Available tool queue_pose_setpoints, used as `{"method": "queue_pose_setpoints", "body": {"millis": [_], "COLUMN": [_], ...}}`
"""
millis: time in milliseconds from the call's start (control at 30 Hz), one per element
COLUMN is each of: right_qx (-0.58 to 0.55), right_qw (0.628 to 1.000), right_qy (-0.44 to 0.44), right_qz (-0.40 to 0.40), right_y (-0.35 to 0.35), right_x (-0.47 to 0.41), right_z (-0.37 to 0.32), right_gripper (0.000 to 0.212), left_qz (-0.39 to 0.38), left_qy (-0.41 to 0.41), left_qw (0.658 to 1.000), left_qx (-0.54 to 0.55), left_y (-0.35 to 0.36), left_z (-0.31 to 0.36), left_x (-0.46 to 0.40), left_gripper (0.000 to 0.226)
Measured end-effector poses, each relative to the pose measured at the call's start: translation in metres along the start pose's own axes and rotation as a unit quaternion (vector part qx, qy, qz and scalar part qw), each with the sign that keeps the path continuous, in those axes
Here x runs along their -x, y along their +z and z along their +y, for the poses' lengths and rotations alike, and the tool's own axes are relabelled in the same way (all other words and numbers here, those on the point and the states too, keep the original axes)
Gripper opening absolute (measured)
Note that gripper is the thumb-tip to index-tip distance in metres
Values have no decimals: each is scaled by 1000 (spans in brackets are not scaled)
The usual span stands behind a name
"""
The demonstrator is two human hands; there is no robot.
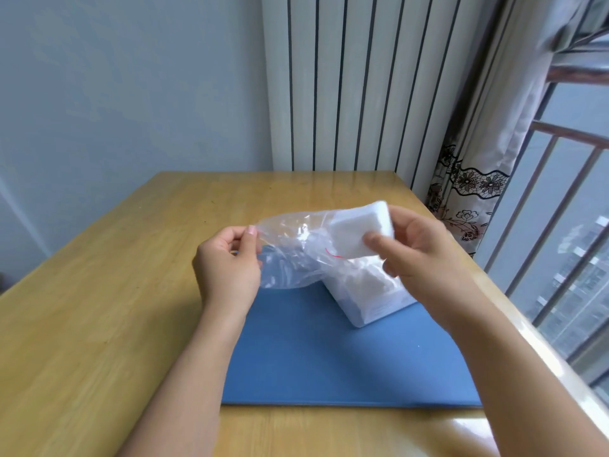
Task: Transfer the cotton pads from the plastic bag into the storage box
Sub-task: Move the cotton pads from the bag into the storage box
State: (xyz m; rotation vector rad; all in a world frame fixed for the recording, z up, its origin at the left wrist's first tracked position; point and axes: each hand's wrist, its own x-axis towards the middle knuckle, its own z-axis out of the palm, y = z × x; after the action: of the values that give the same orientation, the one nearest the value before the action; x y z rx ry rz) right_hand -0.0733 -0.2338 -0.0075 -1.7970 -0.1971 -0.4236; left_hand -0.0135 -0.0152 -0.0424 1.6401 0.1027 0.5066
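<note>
Hands up over the worktop (99,291), and both of them are busy with the plastic bag (293,249). Left hand (227,262) pinches the clear film at the bag's far left edge, thumb and curled fingers closed on the plastic, holding it up off the surface. Right hand (418,245) is clamped around a white stack of cotton pads (356,229), thumb across the front face and fingers wrapped behind; the stack sits at the right end of the bag, tilted, raised above the worktop, and whether it is fully clear of the film or still partly wrapped in it is hard to call from this angle. A thin red line shows on the plastic just below the stack. The bag stretches between the two hands, crumpled and see-through, sagging in the middle. Beneath the right hand, on the blue mat (329,357), stands the storage box (372,298), a whitish translucent box turned at an angle, with more white pads visible inside it, piled unevenly. The mat lies on the near right part of the wooden worktop, running up to its right edge. Behind it all, a white ribbed radiator (346,84) against the wall, a patterned curtain (474,199) at the right, and a barred window (566,225) beyond that.
</note>
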Motion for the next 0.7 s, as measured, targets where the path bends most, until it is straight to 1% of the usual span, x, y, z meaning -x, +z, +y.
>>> {"method": "queue_pose_setpoints", "body": {"millis": [33, 67, 133, 267, 333, 400, 467, 533, 600, 633, 700], "right_qx": [-22, -40, -77, -198, -206, -135, 5, 141, 231, 262, 323], "right_qw": [1000, 999, 995, 975, 973, 984, 991, 981, 966, 960, 943], "right_qy": [13, 25, 52, 93, 101, 114, 131, 132, 113, 104, 82], "right_qz": [0, -5, -21, -32, -34, -10, 20, 28, 11, 2, -7], "right_y": [-7, -12, -17, -19, -21, -19, -15, -12, -9, -7, -3], "right_x": [-1, -3, -3, -3, -3, -4, -3, -2, 1, 3, 6], "right_z": [-1, -1, -1, -7, -9, -6, -1, 3, 4, 3, 0], "right_gripper": [13, 13, 19, 28, 27, 22, 25, 17, 16, 17, 19], "left_qz": [22, 38, 60, 101, 118, 129, 103, 31, -39, -54, -38], "left_qy": [12, 21, 40, 72, 86, 102, 112, 79, 38, 39, 52], "left_qw": [999, 998, 995, 978, 968, 961, 956, 954, 947, 940, 929], "left_qx": [-22, -38, -74, -170, -202, -222, -251, -286, -316, -334, -364], "left_y": [-3, -6, -12, -21, -25, -29, -31, -31, -28, -26, -24], "left_z": [-2, -3, -5, -1, 3, 7, 9, 9, 9, 9, 11], "left_x": [-4, -7, -12, -11, -11, -9, -8, -8, -7, -6, -3], "left_gripper": [23, 23, 21, 21, 21, 20, 18, 22, 34, 38, 38]}}
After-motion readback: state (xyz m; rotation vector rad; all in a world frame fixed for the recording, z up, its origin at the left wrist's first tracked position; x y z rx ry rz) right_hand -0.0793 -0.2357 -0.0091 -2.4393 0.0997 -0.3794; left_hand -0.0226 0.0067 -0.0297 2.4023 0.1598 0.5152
